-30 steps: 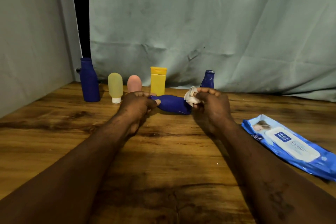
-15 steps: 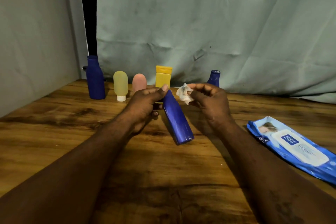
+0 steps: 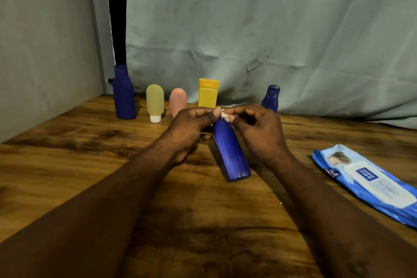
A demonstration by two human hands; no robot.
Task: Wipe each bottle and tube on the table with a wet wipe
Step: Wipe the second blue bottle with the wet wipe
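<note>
From my seat, at 10 o'clock on the tabletop (image 3: 67, 165) a tall blue bottle (image 3: 124, 95) stands upright. Beside it toward 11 o'clock stand a yellow-green tube (image 3: 154, 101) on its white cap and a pink tube (image 3: 178, 100). A yellow tube (image 3: 208, 95) stands near 12 o'clock, its foot hidden behind the hands.

At the middle I see the left hand (image 3: 191, 126) with its fingers curled round the upper end of the blue bottle (image 3: 231, 153), thumb laid along the top. That bottle is tilted, and its long axis runs from 11 o'clock at the neck to 5 o'clock at the flat base, which faces me. I cannot tell whether the base touches the wood.

The right hand (image 3: 259, 131) pinches a small white wet wipe (image 3: 225, 116) between thumb and fingertips, pressed on the bottle's top end just beside the left thumb.

Behind it at 1 o'clock stands a small blue bottle (image 3: 272, 97). At 3 o'clock a blue wipes pack (image 3: 370, 180) lies flat.
</note>
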